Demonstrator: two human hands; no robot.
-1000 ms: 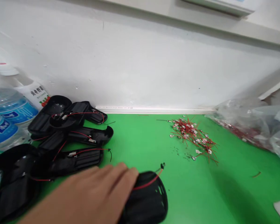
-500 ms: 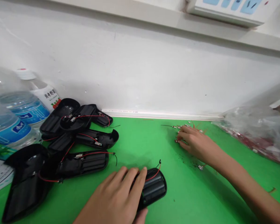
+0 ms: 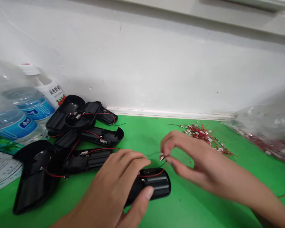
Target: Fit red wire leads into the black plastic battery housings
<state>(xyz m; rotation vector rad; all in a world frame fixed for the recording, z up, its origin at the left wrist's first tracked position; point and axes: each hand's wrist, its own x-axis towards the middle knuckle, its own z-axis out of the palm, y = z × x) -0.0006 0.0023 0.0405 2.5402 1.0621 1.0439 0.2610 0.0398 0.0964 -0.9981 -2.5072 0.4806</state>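
My left hand [image 3: 118, 180] grips a black plastic battery housing [image 3: 158, 185], thumb on the near side and fingers over the top. A red wire runs along the housing's far edge. Just above its right end, my right hand [image 3: 192, 155] pinches a small shiny metal contact [image 3: 161, 156] between thumb and fingertips. Behind that hand lies a pile of small metal contacts with red wires [image 3: 201, 133]. Several more black housings [image 3: 92, 161], wired in red, are heaped to the left, some overlapping.
Clear plastic water bottles [image 3: 21, 126] and a white-capped bottle [image 3: 47, 85] stand at the left by a printed packet [image 3: 4, 171]. A clear bag of red-wired parts [image 3: 263, 136] lies at the right. The white wall [image 3: 142, 63] bounds the green table [image 3: 199, 209] behind.
My right hand has come from the pile toward the housing, now with a metal contact in its fingertips, uncovering the pile. My left thumb has moved up onto the housing's near side.
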